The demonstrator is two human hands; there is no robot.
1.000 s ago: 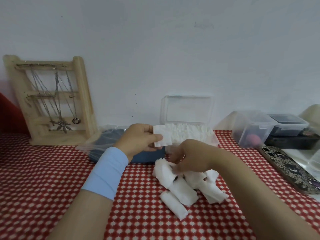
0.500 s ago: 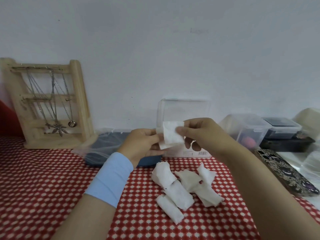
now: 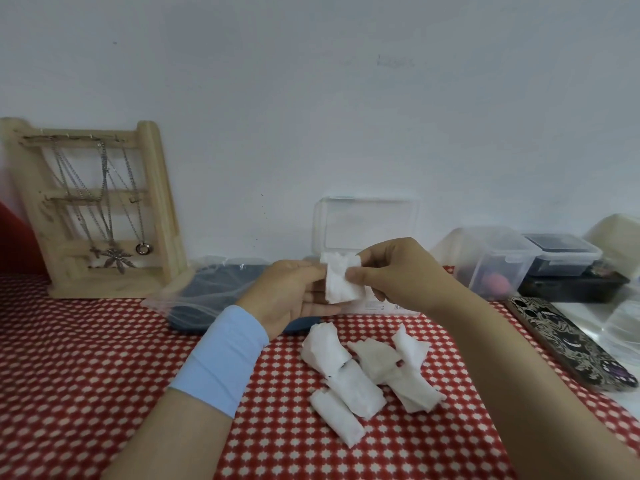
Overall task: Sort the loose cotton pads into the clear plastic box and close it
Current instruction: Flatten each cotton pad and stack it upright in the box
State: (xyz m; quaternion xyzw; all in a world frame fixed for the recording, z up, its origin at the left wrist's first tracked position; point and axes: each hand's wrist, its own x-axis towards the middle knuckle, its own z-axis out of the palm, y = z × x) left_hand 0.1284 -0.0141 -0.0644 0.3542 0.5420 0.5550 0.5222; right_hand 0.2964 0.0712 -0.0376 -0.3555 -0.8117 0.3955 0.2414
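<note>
A white cotton pad (image 3: 341,282) is held up in front of the clear plastic box (image 3: 367,220), whose lid stands open against the wall. My left hand (image 3: 294,292) pinches the pad's left edge and my right hand (image 3: 394,271) pinches its right edge. The box's lower part is mostly hidden behind my hands. Several loose cotton pads (image 3: 360,372) lie in a heap on the red checked tablecloth (image 3: 86,358) just below my hands.
A wooden necklace stand (image 3: 93,206) leans at the back left. A dark item in a clear bag (image 3: 214,289) lies behind my left hand. Clear containers (image 3: 495,261) and a dark lidded box (image 3: 564,258) stand at the right, with a patterned phone (image 3: 568,341) in front.
My right hand rose from the heap on the cloth and took hold of the pad's right edge. The pad now sits between both hands, held slightly higher before the box.
</note>
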